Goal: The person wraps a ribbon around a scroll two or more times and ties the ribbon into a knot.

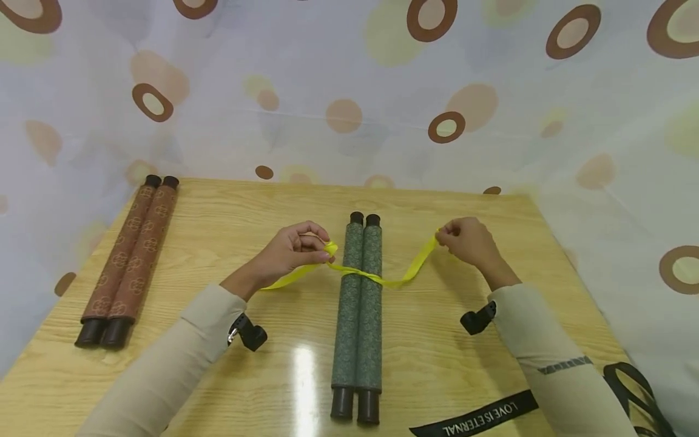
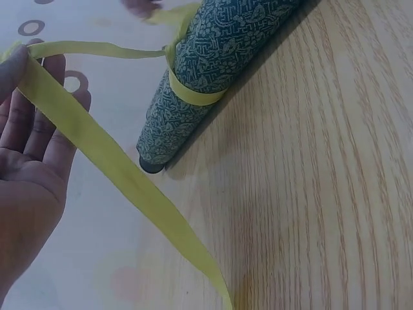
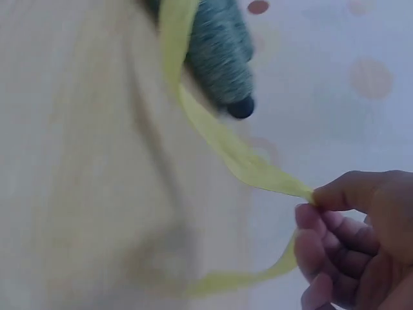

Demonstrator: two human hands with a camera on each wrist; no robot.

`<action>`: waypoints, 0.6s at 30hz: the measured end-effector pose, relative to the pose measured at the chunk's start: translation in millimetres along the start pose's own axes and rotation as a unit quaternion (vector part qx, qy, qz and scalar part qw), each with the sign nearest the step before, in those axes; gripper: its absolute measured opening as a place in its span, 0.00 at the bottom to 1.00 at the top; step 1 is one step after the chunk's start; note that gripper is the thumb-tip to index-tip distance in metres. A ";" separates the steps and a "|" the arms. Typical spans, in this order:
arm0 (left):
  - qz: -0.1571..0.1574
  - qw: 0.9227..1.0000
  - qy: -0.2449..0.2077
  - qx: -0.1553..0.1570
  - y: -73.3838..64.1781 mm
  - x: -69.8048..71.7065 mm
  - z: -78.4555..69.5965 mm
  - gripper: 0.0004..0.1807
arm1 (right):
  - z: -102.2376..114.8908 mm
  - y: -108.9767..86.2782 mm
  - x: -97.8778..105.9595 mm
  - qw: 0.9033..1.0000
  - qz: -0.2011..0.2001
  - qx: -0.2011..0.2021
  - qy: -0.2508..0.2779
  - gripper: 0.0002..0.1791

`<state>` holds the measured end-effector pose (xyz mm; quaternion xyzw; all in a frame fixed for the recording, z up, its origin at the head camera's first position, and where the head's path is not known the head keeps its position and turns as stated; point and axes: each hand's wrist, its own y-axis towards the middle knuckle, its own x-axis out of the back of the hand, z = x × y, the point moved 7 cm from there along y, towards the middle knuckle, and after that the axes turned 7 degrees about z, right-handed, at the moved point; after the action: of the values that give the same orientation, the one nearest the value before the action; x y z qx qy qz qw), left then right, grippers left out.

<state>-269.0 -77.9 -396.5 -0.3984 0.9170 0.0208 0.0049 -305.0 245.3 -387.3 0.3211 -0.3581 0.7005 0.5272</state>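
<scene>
A green patterned scroll (image 1: 350, 328), rolled from both ends into two side-by-side rolls with dark end knobs, lies lengthwise on the table. Around its upper part goes a yellow ribbon (image 1: 413, 267), crossed over itself on top of the rolls. Left of the scroll, my left hand (image 1: 289, 252) pinches one side of the ribbon between thumb and fingers; a loose tail (image 2: 139, 190) hangs from it in the left wrist view. On the other side, my right hand (image 1: 468, 241) pinches the ribbon's other length with thumb and forefinger (image 3: 352, 194), its end trailing below.
A brown patterned double-rolled scroll (image 1: 128, 261) lies at the table's left. Near the front right is a black strip (image 1: 475, 419) with white lettering, and black straps (image 1: 633, 382) lie by the right forearm. A spotted cloth (image 1: 344, 79) hangs behind the wooden table (image 1: 246, 206).
</scene>
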 end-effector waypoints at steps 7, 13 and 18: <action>0.001 1.000 0.003 0.001 0.1 -4.4 0.2 0.10 | 84.3 25.3 18.6 0.994 -0.074 0.080 0.002 0.15; 0.009 1.000 0.003 -0.004 1.7 -9.6 -3.0 0.09 | 167.4 38.9 0.3 0.980 -0.035 0.198 -0.006 0.11; 0.015 1.000 0.010 -0.008 2.3 -10.4 -4.5 0.08 | 199.8 37.4 -25.5 0.961 0.061 0.271 -0.016 0.12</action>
<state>-263.5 -68.9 -391.7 -0.3846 0.9227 0.0243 -0.0078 -320.7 57.4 -307.1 0.4406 -0.1825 0.7969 0.3709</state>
